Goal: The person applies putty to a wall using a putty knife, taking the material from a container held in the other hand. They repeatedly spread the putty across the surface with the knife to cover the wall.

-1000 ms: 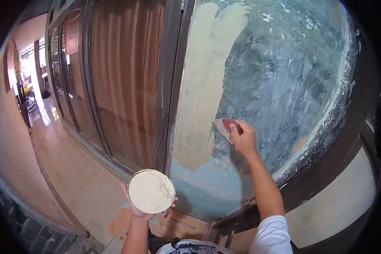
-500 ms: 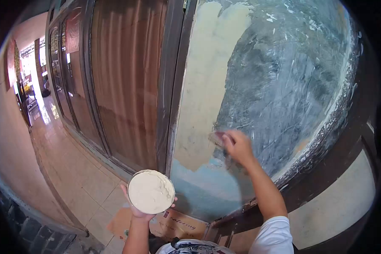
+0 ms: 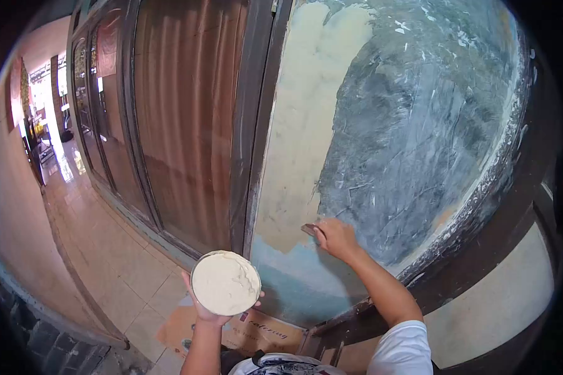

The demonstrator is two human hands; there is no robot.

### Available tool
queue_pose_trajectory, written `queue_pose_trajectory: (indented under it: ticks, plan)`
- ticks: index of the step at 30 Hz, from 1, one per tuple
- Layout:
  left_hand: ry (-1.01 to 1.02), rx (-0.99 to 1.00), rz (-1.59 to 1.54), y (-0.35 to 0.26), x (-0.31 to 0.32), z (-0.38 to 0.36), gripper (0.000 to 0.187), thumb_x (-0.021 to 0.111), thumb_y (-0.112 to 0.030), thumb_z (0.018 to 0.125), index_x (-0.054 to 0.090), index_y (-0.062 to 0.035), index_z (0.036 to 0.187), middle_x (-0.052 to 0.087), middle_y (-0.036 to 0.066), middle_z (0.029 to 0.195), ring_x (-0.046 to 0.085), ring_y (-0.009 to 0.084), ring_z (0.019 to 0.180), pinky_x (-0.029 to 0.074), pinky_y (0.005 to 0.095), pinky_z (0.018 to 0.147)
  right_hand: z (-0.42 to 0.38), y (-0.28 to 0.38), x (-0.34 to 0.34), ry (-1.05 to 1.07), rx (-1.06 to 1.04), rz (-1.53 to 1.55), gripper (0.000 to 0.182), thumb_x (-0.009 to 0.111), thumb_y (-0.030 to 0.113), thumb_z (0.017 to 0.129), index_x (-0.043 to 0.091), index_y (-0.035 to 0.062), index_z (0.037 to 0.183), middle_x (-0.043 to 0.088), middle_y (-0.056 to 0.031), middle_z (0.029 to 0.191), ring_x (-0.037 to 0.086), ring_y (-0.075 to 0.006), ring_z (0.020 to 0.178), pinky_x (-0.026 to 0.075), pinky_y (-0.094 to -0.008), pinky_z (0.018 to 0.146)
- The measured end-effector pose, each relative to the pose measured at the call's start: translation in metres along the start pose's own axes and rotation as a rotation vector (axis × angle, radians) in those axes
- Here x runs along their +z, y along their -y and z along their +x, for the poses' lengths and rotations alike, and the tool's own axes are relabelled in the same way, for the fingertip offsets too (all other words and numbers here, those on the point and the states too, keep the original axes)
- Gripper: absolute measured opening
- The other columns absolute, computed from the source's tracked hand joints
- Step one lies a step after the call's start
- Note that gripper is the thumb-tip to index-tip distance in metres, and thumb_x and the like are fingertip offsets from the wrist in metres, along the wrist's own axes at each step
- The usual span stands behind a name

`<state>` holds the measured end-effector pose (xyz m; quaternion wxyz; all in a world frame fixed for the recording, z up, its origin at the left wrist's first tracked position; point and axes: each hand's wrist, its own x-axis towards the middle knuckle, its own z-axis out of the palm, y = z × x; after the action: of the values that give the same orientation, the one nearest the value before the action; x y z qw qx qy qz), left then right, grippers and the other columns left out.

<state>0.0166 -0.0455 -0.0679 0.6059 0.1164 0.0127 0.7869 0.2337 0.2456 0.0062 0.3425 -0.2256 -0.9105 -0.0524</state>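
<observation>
My left hand point(image 3: 206, 311) is wrapped under and around a round container of cream putty point(image 3: 226, 282), holding it level near my waist. The putty's surface is smooth on the left and scooped rough on the right. A small putty knife point(image 3: 310, 230) is gripped in my right hand point(image 3: 335, 238), its blade at the wall near the lower end of the cream putty layer point(image 3: 300, 125). To the right of that layer the wall point(image 3: 413, 137) is bare grey with scrape marks. Below it is a pale blue painted patch point(image 3: 300, 275).
Left of the wall stands a dark wooden frame point(image 3: 247, 125) with glass and a brown curtain point(image 3: 184, 125) behind it. Printed cardboard point(image 3: 263, 331) lies on the tiled floor point(image 3: 128, 272) below. A dark ledge point(image 3: 481, 250) borders the wall at right.
My right hand has moved down and slightly left along the wall with the putty knife. My left hand and the container have barely shifted.
</observation>
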Motion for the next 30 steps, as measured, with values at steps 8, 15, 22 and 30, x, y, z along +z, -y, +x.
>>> queue_pose_trajectory:
  ticks: [8,15,22,30]
  plan:
    - [0.108,-0.043,-0.03,-0.006,-0.022,0.002,0.128,0.029,-0.104,0.075,0.035,-0.0075,0.159,0.05,0.035,0.146,0.056,0.0674,0.117,0.052,0.0785,0.088,0.037,-0.008,-0.043,-0.255,0.106,0.111,0.018,0.067,0.024,0.095,0.075,0.0117,0.105,0.074,-0.0131,0.098,0.07,-0.0359,0.09,0.057,-0.0475,0.075]
    - [0.126,-0.065,-0.029,-0.01,-0.022,-0.001,0.131,0.029,-0.105,0.073,0.034,-0.0065,0.159,0.05,0.036,0.146,0.057,0.0659,0.116,0.053,0.0768,0.09,0.034,-0.001,-0.022,0.045,0.053,-0.157,0.016,0.069,0.021,0.095,0.075,0.0072,0.101,0.074,-0.0135,0.098,0.07,-0.0366,0.09,0.056,-0.0464,0.074]
    - [0.118,-0.048,-0.038,-0.011,-0.022,-0.003,0.131,0.028,-0.105,0.074,0.033,-0.0049,0.159,0.051,0.035,0.145,0.059,0.0644,0.116,0.054,0.0752,0.089,0.012,-0.003,-0.011,-0.124,0.04,0.043,0.018,0.065,0.027,0.096,0.074,0.0113,0.101,0.072,-0.0121,0.091,0.07,-0.0359,0.089,0.056,-0.0477,0.074]
    - [0.101,-0.064,-0.057,-0.009,-0.013,0.0,0.129,0.028,-0.103,0.076,0.034,-0.0053,0.159,0.049,0.038,0.145,0.058,0.0666,0.115,0.054,0.0748,0.089,0.064,-0.01,-0.077,-0.411,0.217,0.205,0.016,0.066,0.02,0.1,0.072,0.007,0.107,0.075,-0.0132,0.1,0.072,-0.0262,0.085,0.057,-0.0378,0.076]
